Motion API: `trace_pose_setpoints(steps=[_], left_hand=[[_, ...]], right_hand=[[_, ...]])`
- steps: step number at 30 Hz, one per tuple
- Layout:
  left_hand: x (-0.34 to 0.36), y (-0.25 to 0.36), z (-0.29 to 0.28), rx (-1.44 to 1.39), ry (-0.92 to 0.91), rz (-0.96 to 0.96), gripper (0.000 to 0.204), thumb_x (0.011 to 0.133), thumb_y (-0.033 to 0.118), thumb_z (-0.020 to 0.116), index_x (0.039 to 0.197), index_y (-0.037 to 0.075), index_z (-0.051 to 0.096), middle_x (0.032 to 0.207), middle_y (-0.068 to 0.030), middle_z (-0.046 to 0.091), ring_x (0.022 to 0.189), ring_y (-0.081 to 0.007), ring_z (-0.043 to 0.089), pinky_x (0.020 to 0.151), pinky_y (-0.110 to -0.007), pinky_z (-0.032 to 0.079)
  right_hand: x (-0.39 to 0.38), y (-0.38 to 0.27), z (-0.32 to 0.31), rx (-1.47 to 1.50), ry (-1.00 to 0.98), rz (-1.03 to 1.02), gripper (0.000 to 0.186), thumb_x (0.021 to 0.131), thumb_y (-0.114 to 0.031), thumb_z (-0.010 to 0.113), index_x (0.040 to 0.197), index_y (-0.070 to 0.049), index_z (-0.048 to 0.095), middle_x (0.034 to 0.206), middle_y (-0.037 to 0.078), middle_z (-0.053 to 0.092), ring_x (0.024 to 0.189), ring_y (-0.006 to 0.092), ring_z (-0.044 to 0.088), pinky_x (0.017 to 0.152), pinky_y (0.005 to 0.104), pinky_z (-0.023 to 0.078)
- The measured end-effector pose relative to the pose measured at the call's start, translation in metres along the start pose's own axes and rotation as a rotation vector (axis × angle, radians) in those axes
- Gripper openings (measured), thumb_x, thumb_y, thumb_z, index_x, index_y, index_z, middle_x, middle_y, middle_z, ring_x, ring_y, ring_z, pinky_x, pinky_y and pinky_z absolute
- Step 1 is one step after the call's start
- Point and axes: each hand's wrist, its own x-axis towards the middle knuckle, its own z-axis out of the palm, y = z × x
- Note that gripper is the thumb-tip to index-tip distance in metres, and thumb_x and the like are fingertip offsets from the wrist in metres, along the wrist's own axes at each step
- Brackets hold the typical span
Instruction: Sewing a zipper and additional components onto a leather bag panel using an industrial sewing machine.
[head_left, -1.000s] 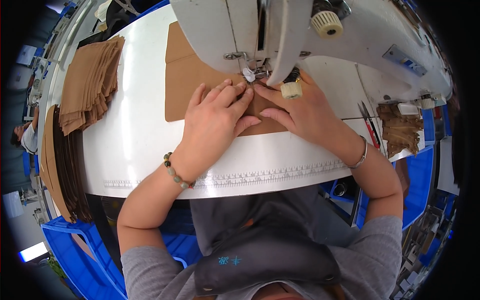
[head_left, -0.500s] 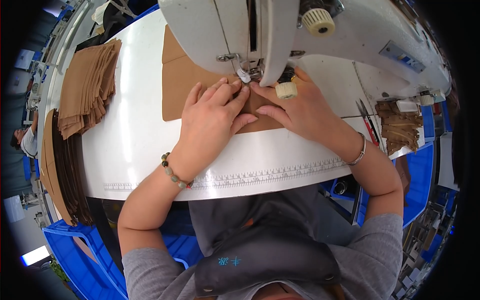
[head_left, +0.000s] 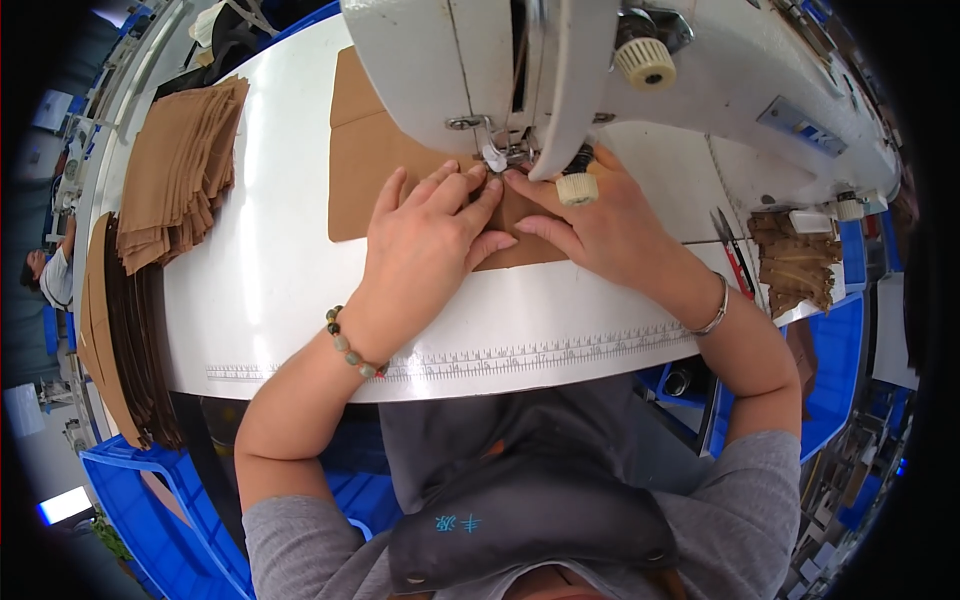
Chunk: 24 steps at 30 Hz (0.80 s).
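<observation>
A flat brown piece of leather-like material (head_left: 362,170) lies on the white table under the needle area of a sewing machine (head_left: 425,75). My left hand (head_left: 422,232) rests on this piece, fingers stretched out and fingertips close to the presser foot (head_left: 512,156). On the other side of the foot, my right hand (head_left: 612,218) lies on the same piece with its index finger and thumb extended toward the left hand. Part of the right hand's fingers is hidden behind a cream knob (head_left: 577,189) of the machine. Both thumbs nearly meet on the brown material.
A stack of brown pieces (head_left: 180,170) stands at the left, beside dark-edged panels (head_left: 98,320). At the right are red-handled snips (head_left: 738,265) and a pile of small brown parts (head_left: 795,262). A printed ruler (head_left: 520,358) runs along the table's front. Blue bins (head_left: 150,500) sit below.
The whole view has shifted slightly, with the machine appearing a little farther right. Both hands keep nearly the same pose on the brown piece.
</observation>
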Motion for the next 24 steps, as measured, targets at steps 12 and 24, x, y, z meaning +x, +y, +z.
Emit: trace_pose_setpoints(steps=[12, 24], left_hand=[[-0.001, 0.001, 0.003, 0.043, 0.097, 0.006, 0.044, 0.092, 0.036, 0.074, 0.131, 0.013, 0.073, 0.125, -0.0021, 0.072, 0.112, -0.0248, 0.065, 0.11, -0.051, 0.046], [-0.006, 0.001, -0.009, -0.094, 0.013, 0.057, 0.052, 0.089, 0.037, 0.077, 0.125, 0.0, 0.073, 0.135, -0.0114, 0.07, 0.127, -0.0303, 0.064, 0.104, -0.04, 0.052]], right_hand=[[0.007, 0.0, -0.011, -0.209, 0.145, -0.022, 0.029, 0.088, -0.024, 0.079, 0.106, -0.002, 0.076, 0.107, 0.015, 0.076, 0.101, 0.0381, 0.067, 0.1, 0.0496, 0.05], [-0.015, -0.043, -0.003, -0.311, 0.089, -0.27, 0.028, 0.082, -0.023, 0.079, 0.096, 0.0, 0.075, 0.099, 0.015, 0.076, 0.095, 0.0267, 0.072, 0.096, 0.0432, 0.055]])
